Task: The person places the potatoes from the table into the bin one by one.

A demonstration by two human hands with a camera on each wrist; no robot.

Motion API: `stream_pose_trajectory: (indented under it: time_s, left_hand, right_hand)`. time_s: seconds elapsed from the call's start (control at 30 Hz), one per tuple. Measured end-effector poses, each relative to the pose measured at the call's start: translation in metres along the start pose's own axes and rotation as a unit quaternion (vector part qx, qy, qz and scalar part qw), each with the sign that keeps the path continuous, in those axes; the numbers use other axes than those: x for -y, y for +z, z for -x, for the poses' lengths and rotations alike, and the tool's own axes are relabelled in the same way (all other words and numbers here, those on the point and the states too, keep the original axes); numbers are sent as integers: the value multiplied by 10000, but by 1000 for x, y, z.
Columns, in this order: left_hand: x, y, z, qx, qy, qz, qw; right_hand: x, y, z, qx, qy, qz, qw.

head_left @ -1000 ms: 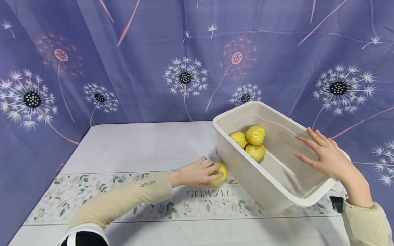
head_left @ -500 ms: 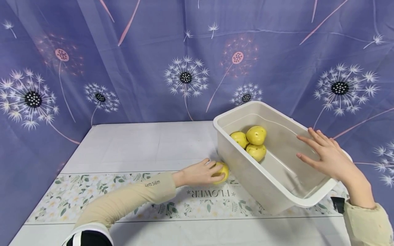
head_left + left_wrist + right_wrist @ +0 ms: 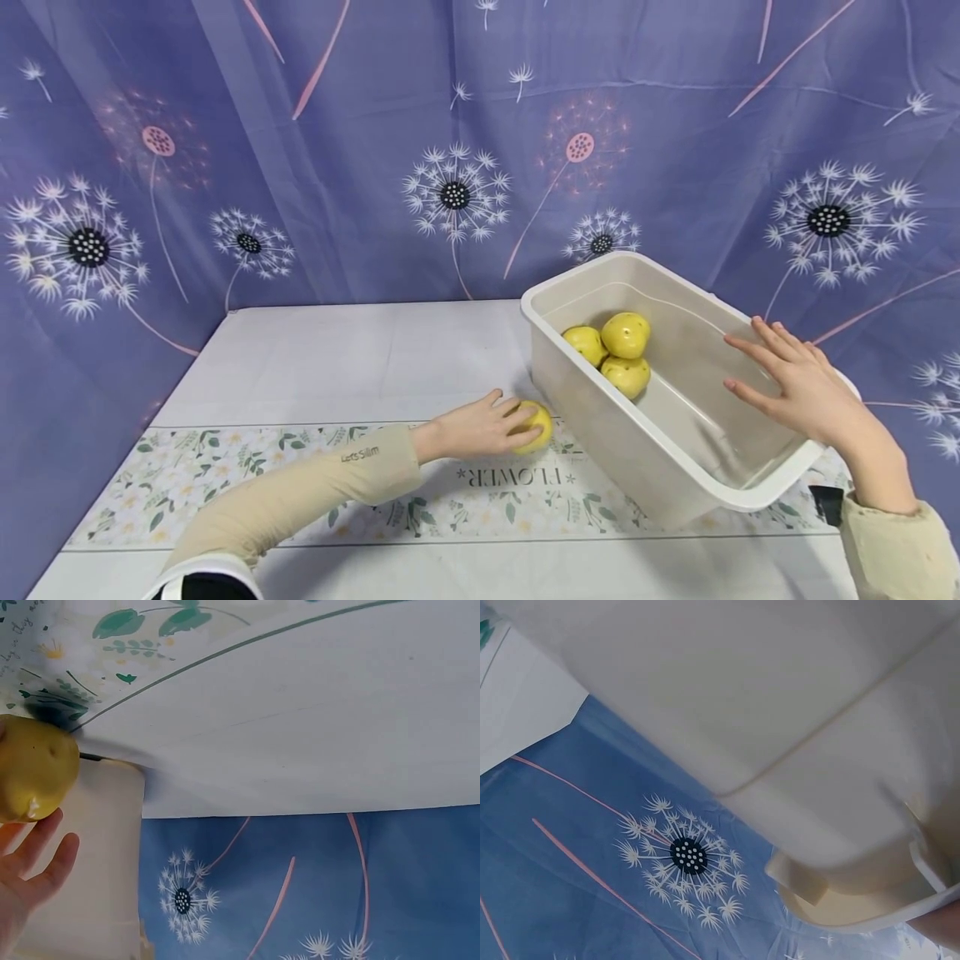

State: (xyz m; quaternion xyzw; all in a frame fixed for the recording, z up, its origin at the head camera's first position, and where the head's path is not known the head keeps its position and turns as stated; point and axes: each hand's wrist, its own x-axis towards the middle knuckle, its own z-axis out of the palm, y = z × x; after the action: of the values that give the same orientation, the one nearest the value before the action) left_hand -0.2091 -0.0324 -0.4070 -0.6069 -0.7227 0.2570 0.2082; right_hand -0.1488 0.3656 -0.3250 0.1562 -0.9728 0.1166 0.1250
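Observation:
Beside the bin, a yellow potato (image 3: 538,427) sits on the floral strip of the tabletop. My left hand (image 3: 480,427) has its fingers curled over the potato's near side; the left wrist view shows the potato (image 3: 36,769) against the fingertips, partly cut off by the frame edge. A light grey plastic bin (image 3: 600,450) stands at an angle, with several yellow potatoes (image 3: 626,335) heaped at its far left end. Over the bin's right side, my right hand (image 3: 806,387) rests with fingers spread and straight, touching the rim.
A purple-blue cloth with dandelion prints (image 3: 337,167) hangs behind and at both sides. The white table (image 3: 360,350) carries a printed floral band. In the right wrist view, the bin's wall (image 3: 765,697) fills most of the frame.
Very little differs: the left hand stays at the potato with only a slight shift of its fingers. Right hand, bin and the potatoes inside stay put; the head view tilts slightly.

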Motion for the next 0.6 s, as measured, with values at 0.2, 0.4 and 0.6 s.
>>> stream_pose_trajectory:
  time_s: [0.2,0.4,0.6]
  left_hand:
    - [3,-7,7,-69,-37,-165,9998]
    - [8,-19,12,-247,-43,-239,9994]
    - [14,-28,15,-636,-87,-263,9976]
  right_hand:
    - [0,1,0,6,-29,4,10000]
    - [0,1,1,-30,-39,-16,10000]
    - [0,1,0,-35,-52,-13,10000]
